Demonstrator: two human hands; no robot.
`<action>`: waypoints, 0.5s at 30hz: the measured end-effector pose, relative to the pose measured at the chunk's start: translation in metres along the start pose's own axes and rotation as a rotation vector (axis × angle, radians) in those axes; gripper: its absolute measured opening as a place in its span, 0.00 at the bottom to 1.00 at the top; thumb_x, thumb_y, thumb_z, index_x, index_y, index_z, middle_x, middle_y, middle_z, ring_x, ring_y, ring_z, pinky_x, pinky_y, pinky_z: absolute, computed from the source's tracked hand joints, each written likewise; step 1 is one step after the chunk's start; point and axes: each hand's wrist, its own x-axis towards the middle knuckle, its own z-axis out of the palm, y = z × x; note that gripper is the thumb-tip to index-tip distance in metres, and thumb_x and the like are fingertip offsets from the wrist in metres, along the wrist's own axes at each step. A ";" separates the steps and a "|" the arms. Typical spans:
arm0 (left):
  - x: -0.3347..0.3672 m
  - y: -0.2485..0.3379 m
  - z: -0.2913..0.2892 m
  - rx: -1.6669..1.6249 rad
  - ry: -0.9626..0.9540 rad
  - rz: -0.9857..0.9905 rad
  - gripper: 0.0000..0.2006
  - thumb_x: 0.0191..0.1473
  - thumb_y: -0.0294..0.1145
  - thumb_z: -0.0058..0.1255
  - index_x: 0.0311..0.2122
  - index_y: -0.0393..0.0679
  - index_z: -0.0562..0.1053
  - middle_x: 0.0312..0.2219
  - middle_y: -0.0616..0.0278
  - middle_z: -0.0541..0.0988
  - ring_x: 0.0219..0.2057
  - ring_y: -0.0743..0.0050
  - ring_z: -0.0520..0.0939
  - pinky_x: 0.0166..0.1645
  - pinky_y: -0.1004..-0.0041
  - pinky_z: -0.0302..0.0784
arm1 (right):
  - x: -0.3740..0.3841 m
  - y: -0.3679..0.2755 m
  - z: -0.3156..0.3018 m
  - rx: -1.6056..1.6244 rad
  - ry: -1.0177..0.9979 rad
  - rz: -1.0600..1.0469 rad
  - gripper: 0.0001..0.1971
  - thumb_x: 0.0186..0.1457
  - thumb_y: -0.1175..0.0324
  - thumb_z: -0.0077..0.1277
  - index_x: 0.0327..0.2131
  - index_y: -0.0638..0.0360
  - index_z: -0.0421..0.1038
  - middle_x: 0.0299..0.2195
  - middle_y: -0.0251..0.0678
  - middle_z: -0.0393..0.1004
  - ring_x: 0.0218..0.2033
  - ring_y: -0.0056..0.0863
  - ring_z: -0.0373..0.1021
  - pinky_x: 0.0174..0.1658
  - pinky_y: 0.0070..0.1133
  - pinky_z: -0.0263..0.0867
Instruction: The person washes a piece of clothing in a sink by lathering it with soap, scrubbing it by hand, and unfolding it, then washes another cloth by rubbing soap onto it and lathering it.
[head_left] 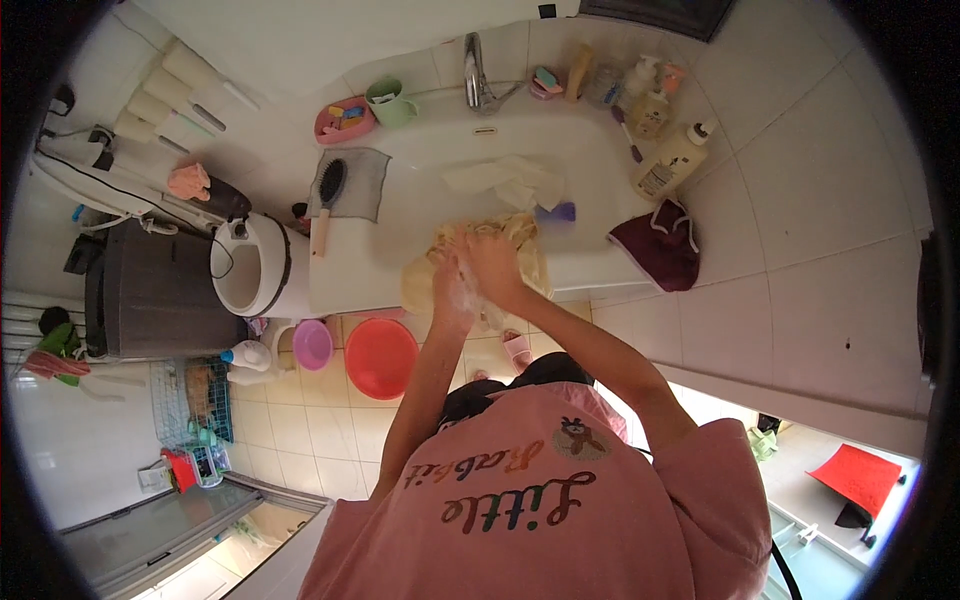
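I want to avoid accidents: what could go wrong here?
The black-bristled, pale-handled hairbrush lies near the left edge of the white sink; a nudge might dislodge it.

The left hand, with white suds at its wrist, and the right hand are on the crumpled pale-yellow cloth near the front edge, so suds could drip onto the beige tiled floor.

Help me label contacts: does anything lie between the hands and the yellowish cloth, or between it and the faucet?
Nothing visible separates the left hand and right hand from the yellowish cloth; both touch it. Toward the faucet, an off-white cloth lies between.
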 end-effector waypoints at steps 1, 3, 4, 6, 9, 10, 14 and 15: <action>0.001 0.001 0.001 0.068 -0.045 0.005 0.17 0.51 0.43 0.33 0.40 0.41 0.63 0.33 0.66 0.69 0.35 0.76 0.69 0.39 0.77 0.64 | 0.004 0.002 -0.001 0.019 -0.120 0.134 0.12 0.45 0.65 0.38 0.17 0.61 0.67 0.11 0.43 0.65 0.15 0.36 0.66 0.21 0.32 0.60; 0.005 0.004 -0.012 0.133 -0.079 0.021 0.20 0.51 0.44 0.32 0.45 0.40 0.60 0.39 0.63 0.68 0.40 0.73 0.68 0.43 0.75 0.63 | 0.000 -0.010 -0.001 0.047 -0.244 0.255 0.11 0.44 0.66 0.39 0.17 0.61 0.67 0.11 0.43 0.65 0.14 0.36 0.65 0.22 0.32 0.60; 0.010 0.006 -0.028 0.040 -0.153 0.002 0.19 0.51 0.42 0.31 0.44 0.41 0.61 0.38 0.64 0.68 0.39 0.75 0.68 0.43 0.77 0.62 | -0.012 -0.025 -0.003 0.078 -0.245 0.117 0.11 0.44 0.66 0.39 0.17 0.61 0.67 0.11 0.42 0.65 0.14 0.35 0.65 0.21 0.31 0.60; 0.005 0.004 -0.023 -0.049 -0.236 -0.028 0.17 0.52 0.41 0.30 0.43 0.41 0.62 0.37 0.66 0.68 0.39 0.77 0.67 0.44 0.78 0.61 | -0.019 -0.022 0.001 0.101 -0.241 -0.009 0.11 0.44 0.67 0.39 0.17 0.60 0.67 0.11 0.42 0.65 0.14 0.35 0.65 0.19 0.31 0.61; -0.015 0.002 0.002 0.159 0.025 0.058 0.17 0.52 0.40 0.31 0.41 0.39 0.63 0.36 0.66 0.68 0.37 0.79 0.68 0.41 0.78 0.63 | -0.007 0.000 0.008 0.004 -0.069 -0.037 0.11 0.42 0.65 0.41 0.14 0.59 0.67 0.11 0.41 0.66 0.15 0.34 0.66 0.19 0.29 0.61; -0.013 0.005 -0.001 0.505 -0.096 0.214 0.18 0.52 0.39 0.30 0.45 0.40 0.59 0.40 0.65 0.66 0.40 0.76 0.67 0.43 0.76 0.62 | -0.004 0.001 0.008 -0.030 -0.126 0.090 0.11 0.41 0.65 0.42 0.14 0.60 0.67 0.11 0.41 0.66 0.15 0.33 0.66 0.19 0.29 0.61; -0.004 0.019 -0.017 0.201 -0.276 0.115 0.18 0.52 0.42 0.31 0.39 0.38 0.65 0.33 0.67 0.69 0.34 0.81 0.69 0.38 0.78 0.64 | -0.022 -0.031 -0.002 0.107 -0.144 0.018 0.11 0.39 0.64 0.43 0.13 0.59 0.67 0.12 0.39 0.67 0.15 0.32 0.67 0.18 0.27 0.61; -0.007 0.017 -0.010 0.201 -0.277 0.114 0.18 0.52 0.42 0.31 0.39 0.38 0.65 0.33 0.67 0.69 0.34 0.81 0.69 0.38 0.78 0.64 | -0.019 -0.021 0.000 -0.012 -0.233 -0.025 0.11 0.39 0.65 0.42 0.12 0.58 0.67 0.13 0.38 0.67 0.15 0.31 0.67 0.17 0.27 0.61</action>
